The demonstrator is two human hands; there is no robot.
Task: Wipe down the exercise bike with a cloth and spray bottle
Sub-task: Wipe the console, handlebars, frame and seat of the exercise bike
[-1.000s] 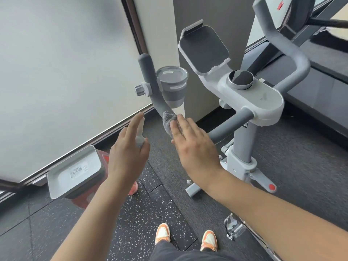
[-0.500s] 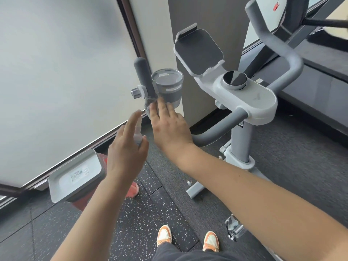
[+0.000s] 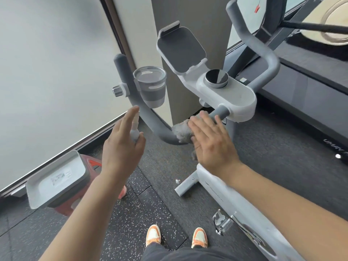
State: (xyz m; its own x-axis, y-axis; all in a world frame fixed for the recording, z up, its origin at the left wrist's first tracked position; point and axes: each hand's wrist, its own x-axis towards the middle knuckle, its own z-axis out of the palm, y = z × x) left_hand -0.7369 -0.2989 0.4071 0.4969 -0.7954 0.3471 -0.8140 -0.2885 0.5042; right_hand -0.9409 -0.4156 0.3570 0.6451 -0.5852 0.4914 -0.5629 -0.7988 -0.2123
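A white and grey exercise bike (image 3: 224,95) stands in front of me, with a tablet holder, a round knob and curved grey handlebars. My right hand (image 3: 211,142) presses a grey fluffy cloth (image 3: 182,131) around the left handlebar (image 3: 150,119), close to where it joins the console. My left hand (image 3: 122,147) holds a small clear spray bottle (image 3: 135,131) upright, index finger raised over its top, just left of that handlebar. A grey cup (image 3: 151,86) sits in the holder clamped to the bar.
A grey tray on a red stool (image 3: 56,180) stands at the lower left by the frosted glass wall. A treadmill (image 3: 310,87) lies behind the bike on the right. The bike's pedal (image 3: 222,224) is near my orange shoes (image 3: 177,238) on the speckled rubber floor.
My right hand has slid the cloth from the upright part of the left handlebar near the cup down and right along the bend toward the console. The left hand has stayed about where it was.
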